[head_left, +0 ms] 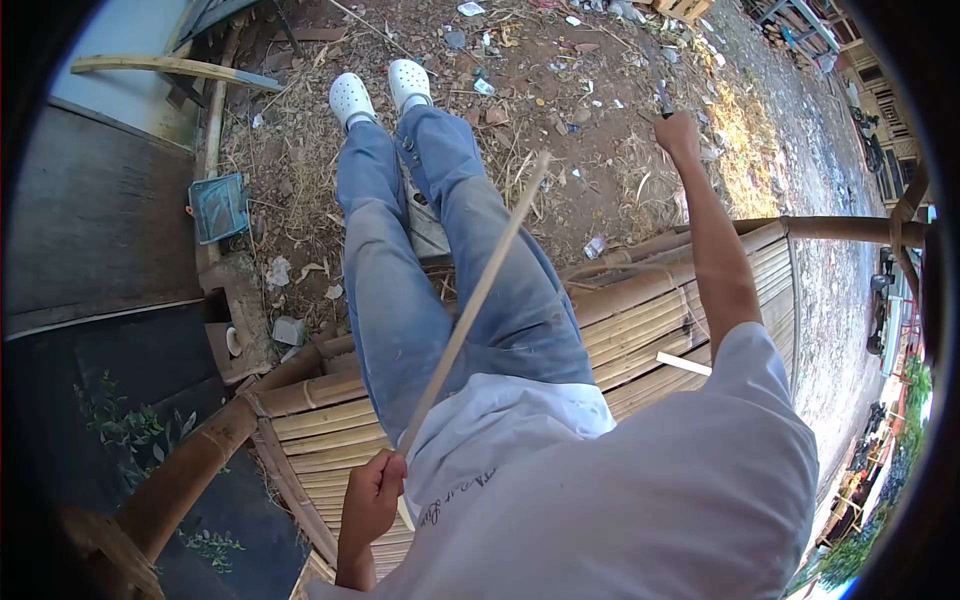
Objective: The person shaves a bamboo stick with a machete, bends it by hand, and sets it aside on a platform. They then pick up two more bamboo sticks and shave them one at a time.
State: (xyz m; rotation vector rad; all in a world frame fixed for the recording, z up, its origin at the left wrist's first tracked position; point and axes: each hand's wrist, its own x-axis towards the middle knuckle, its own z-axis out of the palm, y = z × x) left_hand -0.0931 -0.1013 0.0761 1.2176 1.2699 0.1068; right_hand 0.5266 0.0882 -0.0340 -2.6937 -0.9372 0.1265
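Note:
My left hand is closed around the lower end of a long, pale bamboo strip. The strip slants up across my lap, its frayed tip over the ground beyond my knees. Out to the right, my arm is stretched away and my right hand grips the dark handle of a knife. Its blade points away from me and is hard to make out against the littered soil. Knife and strip are well apart.
I sit on a bamboo slat bench with a short white strip on it. A blue plastic basket stands left of my legs, near a curved wooden piece. Dry scraps and litter cover the ground. A wooden crate lies at the back.

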